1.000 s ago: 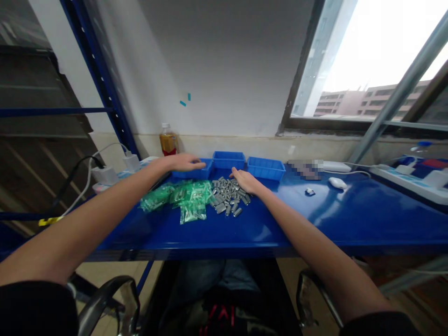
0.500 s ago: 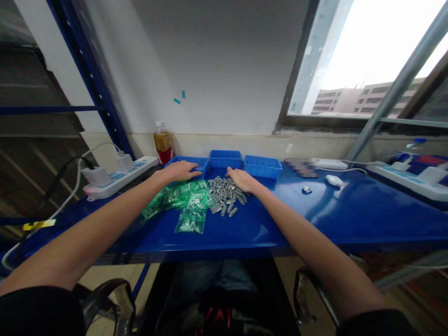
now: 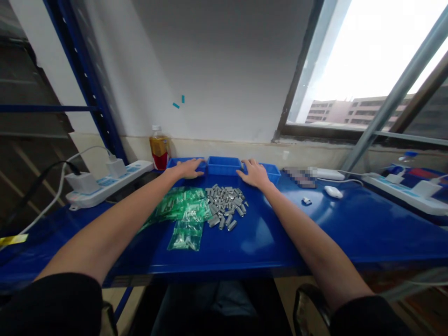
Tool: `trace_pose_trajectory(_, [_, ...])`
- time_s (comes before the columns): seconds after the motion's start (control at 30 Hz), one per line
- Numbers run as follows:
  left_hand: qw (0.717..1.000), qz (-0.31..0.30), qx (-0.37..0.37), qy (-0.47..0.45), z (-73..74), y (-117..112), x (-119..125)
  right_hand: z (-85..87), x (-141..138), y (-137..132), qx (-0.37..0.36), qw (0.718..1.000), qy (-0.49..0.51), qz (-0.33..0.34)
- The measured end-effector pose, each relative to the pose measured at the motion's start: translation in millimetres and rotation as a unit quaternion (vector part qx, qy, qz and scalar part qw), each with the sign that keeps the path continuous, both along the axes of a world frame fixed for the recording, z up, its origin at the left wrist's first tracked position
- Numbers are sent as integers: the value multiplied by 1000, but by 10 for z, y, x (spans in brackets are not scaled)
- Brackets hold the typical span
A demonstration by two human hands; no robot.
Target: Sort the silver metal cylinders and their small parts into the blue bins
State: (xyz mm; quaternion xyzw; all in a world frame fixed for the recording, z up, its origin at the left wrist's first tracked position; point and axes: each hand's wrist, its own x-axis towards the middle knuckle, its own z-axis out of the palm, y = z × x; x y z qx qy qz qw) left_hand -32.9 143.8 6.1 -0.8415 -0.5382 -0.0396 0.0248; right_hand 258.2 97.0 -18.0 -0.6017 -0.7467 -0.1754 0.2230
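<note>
Blue plastic bins (image 3: 224,166) are standing behind metal cylinders (image 3: 227,206) and green plastic bags (image 3: 185,236), likely for easy reach; the right hand (image 3: 256,174) is holding its fingers spread alongside, the left hand (image 3: 191,169) overlapping one bin, its grip unclear.

No lettering can be read: the red label (image 3: 161,161) on the bottle (image 3: 159,142) and the yellow tag (image 3: 14,240) are blurred, the left power strip's (image 3: 105,185) blue markings too small.
</note>
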Motion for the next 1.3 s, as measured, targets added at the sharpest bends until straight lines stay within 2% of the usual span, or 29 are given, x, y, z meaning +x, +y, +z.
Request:
trace_pose_trajectory(0.13, [996,-78,44,-17,-30,115,138,21,30,180,-54,997,-43,46])
trace_pose_trajectory(0.3, [989,-116,87,-26,-40,127,205,-5,-25,160,-37,997,-60,29])
trace_pose_trajectory(0.47, [988,-127,85,-31,-13,-108,164,4,-16,-26,-40,997,-58,34])
trace_pose_trajectory(0.73, [986,-152,57,-41,102,-485,79,58,40,-306,-51,993,-49,95])
trace_pose_trajectory(0.87, [970,-182,126,-100,133,-805,284,46,23,-338,-29,995,-41,91])
trace_pose_trajectory(1.0, [970,-218,85,-67,67,-1083,636,40,5,-368,0,996,-16,85])
trace_pose_trajectory(1.13, [979,-188,77,8,-36,-1125,852,33,-2,-406,-14,996,20,86])
trace_pose_trajectory(1.3, [978,-173,111,-11,-115,-1075,858,16,-22,-425,-21,996,40,82])
